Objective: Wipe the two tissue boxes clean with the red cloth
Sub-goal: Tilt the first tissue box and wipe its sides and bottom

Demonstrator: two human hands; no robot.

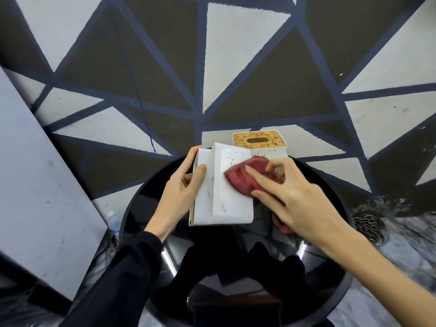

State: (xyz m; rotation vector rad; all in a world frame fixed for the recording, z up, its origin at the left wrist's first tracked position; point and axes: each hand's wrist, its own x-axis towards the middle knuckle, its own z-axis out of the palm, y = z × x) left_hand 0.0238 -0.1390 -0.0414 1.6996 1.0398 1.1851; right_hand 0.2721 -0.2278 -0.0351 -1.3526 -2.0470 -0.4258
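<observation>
A white tissue box (224,199) is tilted up over the round black table (141,208). My left hand (182,185) grips its left side, thumb on the top face. My right hand (290,194) presses the red cloth (243,179) against the box's upper right face; part of the cloth hangs below my palm. Behind stands a second tissue box (259,140), white with dark specks and a wooden-looking lid with an oval slot, at the table's far edge.
The glossy table top reflects my dark clothing. A grey slab (40,185) lies at the left, with a plastic bottle (114,223) beside the table. A chain (369,226) lies on the floor at the right. The floor has a triangle pattern.
</observation>
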